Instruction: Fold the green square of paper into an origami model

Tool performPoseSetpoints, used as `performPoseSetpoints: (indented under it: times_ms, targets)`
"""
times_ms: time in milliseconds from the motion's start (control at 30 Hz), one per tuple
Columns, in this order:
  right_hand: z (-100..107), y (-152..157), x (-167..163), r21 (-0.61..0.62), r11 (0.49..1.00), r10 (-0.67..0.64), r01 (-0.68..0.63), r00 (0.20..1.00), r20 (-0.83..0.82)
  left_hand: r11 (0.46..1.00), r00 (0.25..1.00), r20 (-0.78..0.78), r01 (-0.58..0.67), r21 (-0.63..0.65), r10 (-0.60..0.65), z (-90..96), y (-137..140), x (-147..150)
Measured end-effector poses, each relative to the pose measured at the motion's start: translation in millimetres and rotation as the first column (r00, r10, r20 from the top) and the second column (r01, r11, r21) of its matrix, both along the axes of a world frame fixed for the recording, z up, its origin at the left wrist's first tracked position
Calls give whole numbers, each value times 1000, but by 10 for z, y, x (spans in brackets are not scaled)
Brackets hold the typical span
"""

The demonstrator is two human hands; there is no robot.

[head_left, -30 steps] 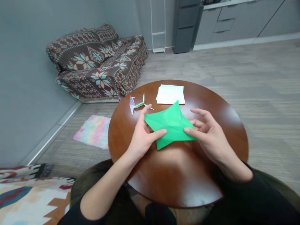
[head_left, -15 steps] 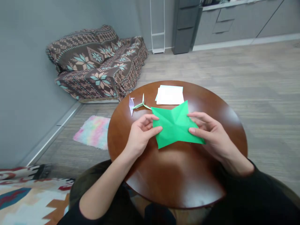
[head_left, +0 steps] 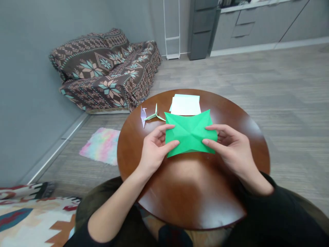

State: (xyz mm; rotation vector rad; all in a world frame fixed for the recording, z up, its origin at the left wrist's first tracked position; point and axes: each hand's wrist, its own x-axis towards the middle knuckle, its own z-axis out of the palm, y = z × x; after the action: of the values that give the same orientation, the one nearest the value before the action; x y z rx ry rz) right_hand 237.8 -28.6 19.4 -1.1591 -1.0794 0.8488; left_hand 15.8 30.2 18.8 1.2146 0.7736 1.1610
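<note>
A green sheet of paper (head_left: 190, 132) with creases meeting near its middle is held up above the round brown table (head_left: 190, 195). My left hand (head_left: 155, 145) grips its left edge, thumb in front and fingers around the side. On the opposite edge my right hand (head_left: 232, 145) holds it the same way, thumb on the front face. The corners point outward and the sheet bows slightly. Just behind it lies a stack of pale paper sheets (head_left: 185, 104), partly covered by the green one.
Left of the stack stand a light green three-armed folded paper piece (head_left: 155, 115) and a purple folded paper piece (head_left: 143, 117). Beyond the table are a sofa with a patterned cover (head_left: 110, 75), a pastel fluffy rug (head_left: 101, 145) and grey cabinets (head_left: 246, 27).
The green paper has turned slightly and opened flatter, its creased middle spreading out. My right thumb has shifted a little inward; both hands still hold the sheet.
</note>
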Motion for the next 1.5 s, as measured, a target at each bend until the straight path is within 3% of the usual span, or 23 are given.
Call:
performPoseSetpoints:
  times_ms: [567,1167,1367,1500]
  targets:
    - [-58,50,13,39,984,179,-174,962,-207,1000,999,-26,22,9,-22,-66,90,-41]
    - [-116,93,69,-44,985,158,-164,980,-119,1000,999,-39,-12,-1,12,-96,135,-62]
    - [-112,59,55,-99,963,222,-251,945,-242,999,995,-100,32,15,-31,-74,97,-67]
    - [-126,20,29,-162,958,199,-238,953,-226,998,991,-115,62,-16,-64,-23,40,-43]
